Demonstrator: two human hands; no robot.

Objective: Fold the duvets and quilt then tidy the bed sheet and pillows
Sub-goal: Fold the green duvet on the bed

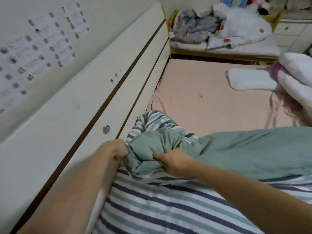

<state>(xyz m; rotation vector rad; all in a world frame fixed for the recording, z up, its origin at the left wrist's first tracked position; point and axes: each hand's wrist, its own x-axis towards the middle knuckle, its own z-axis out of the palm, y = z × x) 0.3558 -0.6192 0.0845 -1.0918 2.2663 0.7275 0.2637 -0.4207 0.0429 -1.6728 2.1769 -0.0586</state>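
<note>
Both hands on duvet, lower centre of frame.
My left hand point(116, 150) and right hand point(172, 160) fingers pinch the bunched green-and-striped duvet point(236, 149) on the pink bed sheet point(202, 92).

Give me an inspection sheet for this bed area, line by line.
Surface: pink fitted bed sheet, wrinkled along the wall side.
Job's things: green duvet with blue-and-white striped reverse, bunched at one corner.
Clutter: white plush toy with purple band on the sheet; grey and white floral bedding heaped on the small cot beyond.
Grippers: left hand and right hand both grip the bunched duvet corner.
Cables: nothing seen.
Surroundings: white headboard panel with dark stripe; printed sheets on the wall; small stickers.
</note>
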